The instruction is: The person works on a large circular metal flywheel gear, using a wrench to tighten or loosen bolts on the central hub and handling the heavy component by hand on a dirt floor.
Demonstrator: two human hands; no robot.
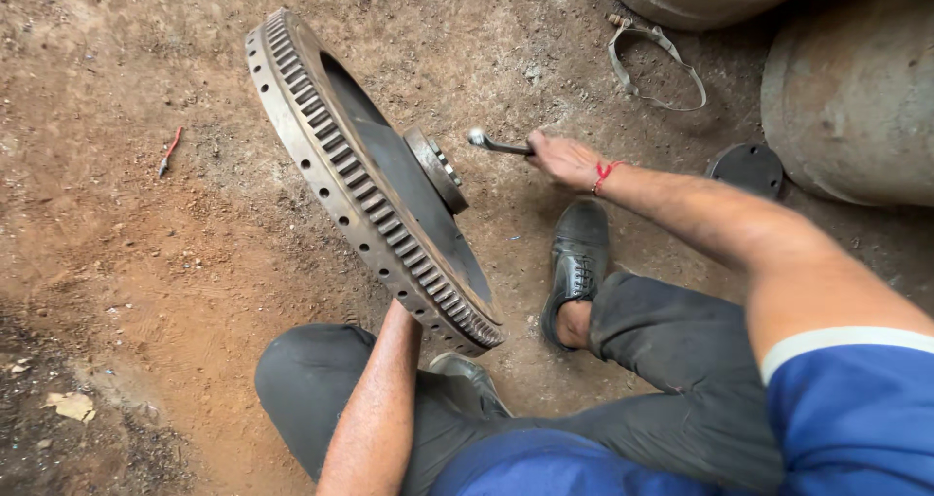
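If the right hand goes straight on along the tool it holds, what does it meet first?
Probably the hub at the middle of the toothed wheel: the right hand points its tool there, though depth is unclear.

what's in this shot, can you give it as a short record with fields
setting: bare dirt floor, person crouched
main object: large toothed gear wheel stood on edge, tilted
right hand: right hand grips a metal wrench handle reaching to the wheel's hub
left hand: hidden behind the wheel's lower rim, only the forearm shows
nearby: metal band clamp, round dark plate, grey drums, small red-handled tool
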